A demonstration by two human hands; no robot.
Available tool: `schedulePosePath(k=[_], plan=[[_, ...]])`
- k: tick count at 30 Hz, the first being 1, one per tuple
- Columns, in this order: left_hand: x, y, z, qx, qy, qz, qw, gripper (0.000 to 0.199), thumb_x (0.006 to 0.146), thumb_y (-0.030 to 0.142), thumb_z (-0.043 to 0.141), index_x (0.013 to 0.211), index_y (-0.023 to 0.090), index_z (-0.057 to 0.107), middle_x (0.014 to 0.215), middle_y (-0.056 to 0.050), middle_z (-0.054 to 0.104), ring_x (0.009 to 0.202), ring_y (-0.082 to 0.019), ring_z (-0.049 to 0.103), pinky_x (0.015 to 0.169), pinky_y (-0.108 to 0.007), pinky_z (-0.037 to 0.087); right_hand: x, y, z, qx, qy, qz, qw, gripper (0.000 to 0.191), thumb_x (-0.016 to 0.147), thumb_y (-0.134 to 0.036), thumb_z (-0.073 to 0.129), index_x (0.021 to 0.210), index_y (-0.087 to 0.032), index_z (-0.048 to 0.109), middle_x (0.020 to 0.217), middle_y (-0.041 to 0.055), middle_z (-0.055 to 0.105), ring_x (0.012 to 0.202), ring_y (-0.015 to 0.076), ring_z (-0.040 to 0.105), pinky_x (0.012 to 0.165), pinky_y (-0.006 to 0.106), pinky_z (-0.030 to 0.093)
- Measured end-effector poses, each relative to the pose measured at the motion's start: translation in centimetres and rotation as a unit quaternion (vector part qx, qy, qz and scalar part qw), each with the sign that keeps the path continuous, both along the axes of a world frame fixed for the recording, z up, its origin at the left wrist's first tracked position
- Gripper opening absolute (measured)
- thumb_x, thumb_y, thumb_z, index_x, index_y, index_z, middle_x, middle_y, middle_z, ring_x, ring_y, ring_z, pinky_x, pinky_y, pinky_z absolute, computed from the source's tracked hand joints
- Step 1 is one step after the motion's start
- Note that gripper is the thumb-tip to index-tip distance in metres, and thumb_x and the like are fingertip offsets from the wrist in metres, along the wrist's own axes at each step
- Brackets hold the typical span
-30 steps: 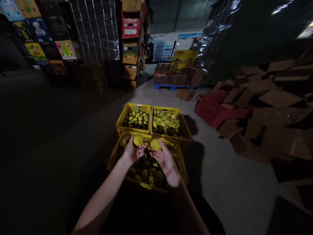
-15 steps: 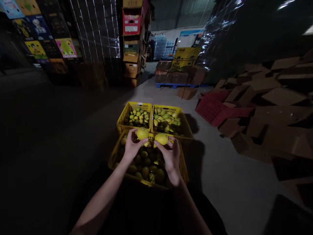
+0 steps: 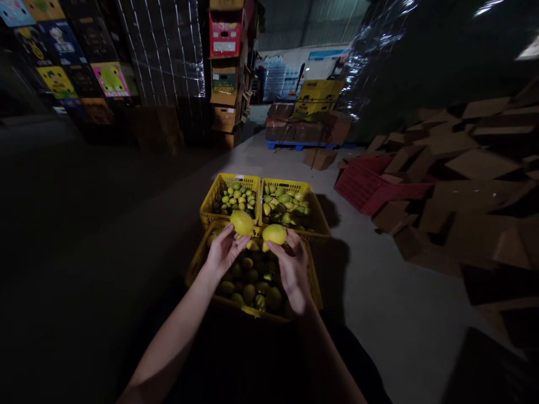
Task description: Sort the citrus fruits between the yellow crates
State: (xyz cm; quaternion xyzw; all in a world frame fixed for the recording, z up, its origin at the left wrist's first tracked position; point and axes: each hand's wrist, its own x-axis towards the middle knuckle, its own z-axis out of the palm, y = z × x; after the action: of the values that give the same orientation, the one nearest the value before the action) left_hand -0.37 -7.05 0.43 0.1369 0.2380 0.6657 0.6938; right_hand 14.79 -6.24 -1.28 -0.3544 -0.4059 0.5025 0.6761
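My left hand [image 3: 224, 249] grips a yellow lemon [image 3: 241, 223] between thumb and fingers. Another lemon [image 3: 274, 234] is pinched in my right hand [image 3: 291, 264], a little to the right and slightly lower. Both fruits are held above the far part of the near yellow crate [image 3: 197, 255], where many greenish-yellow lemons [image 3: 249, 293] lie in shadow. Beyond it stand two more yellow crates side by side. Small green and yellow lemons [image 3: 238, 197] fill the left crate [image 3: 209, 196], and larger, longer ones [image 3: 286, 202] fill the right crate [image 3: 319, 216].
To the right a red crate [image 3: 362, 188] lies tipped beside a heap of flattened cardboard boxes [image 3: 471, 196]. A blue pallet [image 3: 298, 146] bearing boxes stands farther back. Stacked cartons [image 3: 225, 84] and a film-wrapped stack [image 3: 164, 56] rise behind on the left.
My left hand has turned its lemon and opened its palm upward somewhat, lifting the fruit slightly. My right hand still holds its lemon, shifted a little left. The view has moved slightly.
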Motion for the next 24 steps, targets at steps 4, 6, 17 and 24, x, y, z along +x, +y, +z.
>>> schedulePosePath(k=[4, 6, 17, 24], plan=[[-0.16, 0.17, 0.04, 0.001, -0.024, -0.022, 0.999, 0.015, 0.078, 0.018, 0.056, 0.092, 0.012, 0.059, 0.095, -0.012, 0.070, 0.092, -0.021, 0.068, 0.083, -0.030, 0.056, -0.04, -0.08, 0.32, -0.030, 0.053, 0.024, 0.998, 0.037, 0.060, -0.020, 0.079, 0.091, -0.024, 0.062, 0.094, -0.0023, 0.064, 0.091, 0.0164, 0.061, 0.090, 0.036, 0.049], [-0.17, 0.17, 0.03, -0.001, -0.025, -0.026, 0.999, 0.017, 0.078, 0.017, 0.054, 0.093, 0.011, 0.059, 0.095, -0.013, 0.070, 0.094, -0.022, 0.068, 0.085, -0.033, 0.056, -0.02, -0.06, 0.43, -0.039, 0.074, 0.046, 0.995, 0.034, 0.061, -0.019, 0.078, 0.091, -0.023, 0.063, 0.094, -0.0022, 0.066, 0.091, 0.0160, 0.061, 0.092, 0.035, 0.049], [0.01, 0.23, 0.15, -0.005, -0.023, -0.017, 1.000, 0.030, 0.084, 0.021, 0.052, 0.110, 0.008, 0.058, 0.102, -0.014, 0.069, 0.097, -0.021, 0.067, 0.088, -0.031, 0.055, 0.08, 0.36, 0.32, -0.073, 0.141, 0.102, 0.982, 0.033, 0.062, -0.018, 0.075, 0.092, -0.024, 0.064, 0.091, -0.0020, 0.070, 0.094, 0.0170, 0.066, 0.097, 0.039, 0.050], [0.42, 0.32, -0.32, -0.010, 0.044, -0.007, 0.999, 0.019, 0.085, 0.022, 0.061, 0.102, 0.013, 0.064, 0.100, -0.009, 0.070, 0.098, -0.020, 0.066, 0.088, -0.027, 0.054, 0.43, 0.61, -0.20, -0.067, 0.169, 0.140, 0.973, 0.027, 0.067, -0.023, 0.071, 0.090, -0.027, 0.060, 0.091, -0.0020, 0.072, 0.090, 0.0189, 0.069, 0.099, 0.044, 0.048]])
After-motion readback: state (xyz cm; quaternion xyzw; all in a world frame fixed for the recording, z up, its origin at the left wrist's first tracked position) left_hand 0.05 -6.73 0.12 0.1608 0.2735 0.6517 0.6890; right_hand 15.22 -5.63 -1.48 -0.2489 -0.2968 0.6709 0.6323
